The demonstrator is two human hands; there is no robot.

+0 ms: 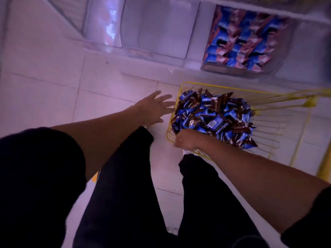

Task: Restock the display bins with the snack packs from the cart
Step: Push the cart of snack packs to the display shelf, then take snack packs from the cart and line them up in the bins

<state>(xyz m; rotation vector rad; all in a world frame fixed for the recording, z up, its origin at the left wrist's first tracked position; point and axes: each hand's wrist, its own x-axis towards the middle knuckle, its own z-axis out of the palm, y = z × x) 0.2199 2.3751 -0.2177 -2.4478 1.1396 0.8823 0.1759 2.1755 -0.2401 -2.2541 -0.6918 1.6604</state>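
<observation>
A yellow wire cart [279, 99] stands at the right, heaped with blue and brown snack packs [213, 117]. My left hand [154, 109] is spread open just left of the cart's rim, holding nothing. My right hand [186, 140] is curled at the near edge of the heap, fingers tucked down among the packs; what it holds is hidden. Above the cart, a clear display bin [207, 68] is filled with rows of the same blue packs [243, 38]. To its left a clear bin [159, 29] shows no packs.
Another clear bin [102, 24] sits further left along the shelf base. Pale floor tiles [53, 86] spread to the left of the cart. My legs in dark trousers [125, 185] stand beside the cart's near corner.
</observation>
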